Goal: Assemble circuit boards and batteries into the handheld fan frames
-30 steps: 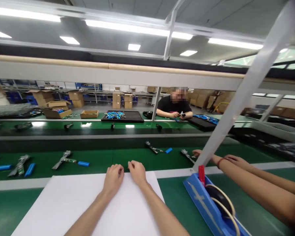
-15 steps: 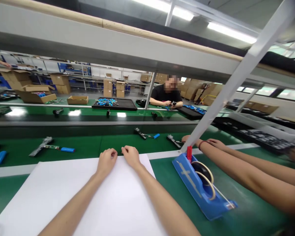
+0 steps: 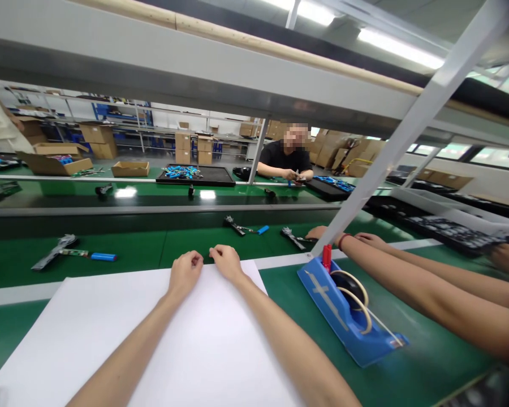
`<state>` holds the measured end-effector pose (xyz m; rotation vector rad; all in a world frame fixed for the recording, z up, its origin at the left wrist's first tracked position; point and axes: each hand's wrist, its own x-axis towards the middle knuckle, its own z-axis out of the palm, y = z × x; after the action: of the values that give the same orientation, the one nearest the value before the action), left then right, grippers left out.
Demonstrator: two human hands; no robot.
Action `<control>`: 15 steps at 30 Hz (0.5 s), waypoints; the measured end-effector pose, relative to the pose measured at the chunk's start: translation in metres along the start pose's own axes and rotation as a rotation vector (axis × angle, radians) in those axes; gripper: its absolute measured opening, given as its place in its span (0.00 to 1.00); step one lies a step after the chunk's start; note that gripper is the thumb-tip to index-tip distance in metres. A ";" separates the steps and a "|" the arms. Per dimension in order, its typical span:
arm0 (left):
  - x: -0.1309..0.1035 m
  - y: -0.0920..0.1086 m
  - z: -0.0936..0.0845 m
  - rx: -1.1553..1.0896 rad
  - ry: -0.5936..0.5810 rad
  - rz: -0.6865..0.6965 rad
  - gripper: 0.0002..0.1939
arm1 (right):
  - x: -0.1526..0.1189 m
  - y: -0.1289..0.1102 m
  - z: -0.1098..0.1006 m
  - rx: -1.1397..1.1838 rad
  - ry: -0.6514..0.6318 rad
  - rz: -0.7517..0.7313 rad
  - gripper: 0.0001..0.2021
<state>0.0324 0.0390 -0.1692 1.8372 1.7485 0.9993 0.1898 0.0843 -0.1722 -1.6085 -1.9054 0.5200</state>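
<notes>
My left hand (image 3: 185, 272) and my right hand (image 3: 225, 261) lie side by side at the far edge of a large white sheet (image 3: 110, 333), fingers curled in, with nothing visible in either. Just beyond them runs a green conveyor belt (image 3: 182, 240). On it, nearest my right hand, lies a metal part with a blue cell (image 3: 246, 228). A similar metal part and blue cell (image 3: 72, 253) lie further left.
A blue tape dispenser (image 3: 348, 308) stands right of the sheet. A co-worker's arms (image 3: 407, 277) reach in from the right to a part (image 3: 292, 237) on the belt. A slanted white frame bar (image 3: 390, 152) rises there. Across the line a person in black (image 3: 286, 164) works beside a black tray (image 3: 199, 176) and cardboard boxes (image 3: 53, 161).
The parts on the belt have drifted left. The view has tilted down. My hands stay at the sheet's far edge.
</notes>
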 end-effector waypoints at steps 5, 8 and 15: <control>0.001 -0.001 0.001 -0.044 0.013 -0.027 0.08 | 0.050 0.019 -0.026 -0.136 0.197 0.163 0.24; 0.002 -0.002 0.001 -0.067 0.017 -0.045 0.08 | 0.071 0.035 -0.044 -0.201 0.183 0.231 0.18; 0.003 -0.001 0.002 -0.118 0.011 -0.083 0.06 | 0.063 0.050 -0.055 -0.124 0.070 0.153 0.13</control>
<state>0.0335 0.0426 -0.1707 1.6764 1.7183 1.0583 0.2569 0.1521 -0.1511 -1.8390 -1.8027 0.4081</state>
